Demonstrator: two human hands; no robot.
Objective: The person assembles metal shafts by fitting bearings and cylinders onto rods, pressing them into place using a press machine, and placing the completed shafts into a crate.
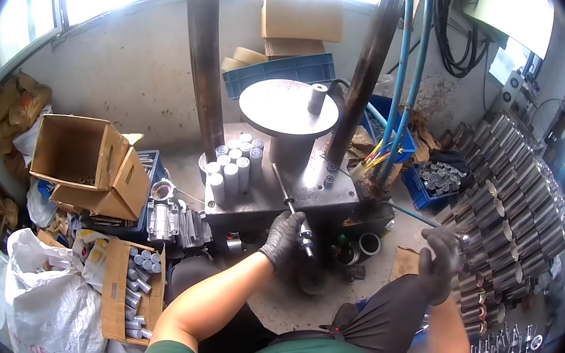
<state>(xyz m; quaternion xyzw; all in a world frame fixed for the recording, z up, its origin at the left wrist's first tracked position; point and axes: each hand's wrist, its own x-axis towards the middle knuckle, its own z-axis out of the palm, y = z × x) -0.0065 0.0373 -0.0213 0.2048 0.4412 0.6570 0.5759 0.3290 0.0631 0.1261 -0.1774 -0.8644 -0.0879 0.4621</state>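
My left hand (283, 239), in a dark glove, is closed around a metal rod assembly (287, 190) at the front edge of the metal table (286, 205). The rod's upper end leans over the tabletop, and its thicker lower end sticks out below my fingers. My right hand (439, 263), also gloved, is raised above my knee near the stacked metal tubes (508, 199). Its fingers are curled but apart, with nothing clear between them. A round metal plate (281, 107) stands above the table, with a small cylinder (316, 99) on it.
Several pale cylinders (231, 175) stand on the table's left side. Two thick posts (206, 66) rise behind them. An open carton (77, 147) and a box of cylinders (116, 293) lie left. A blue crate (426, 196) of metal parts sits right, near blue hoses (408, 103).
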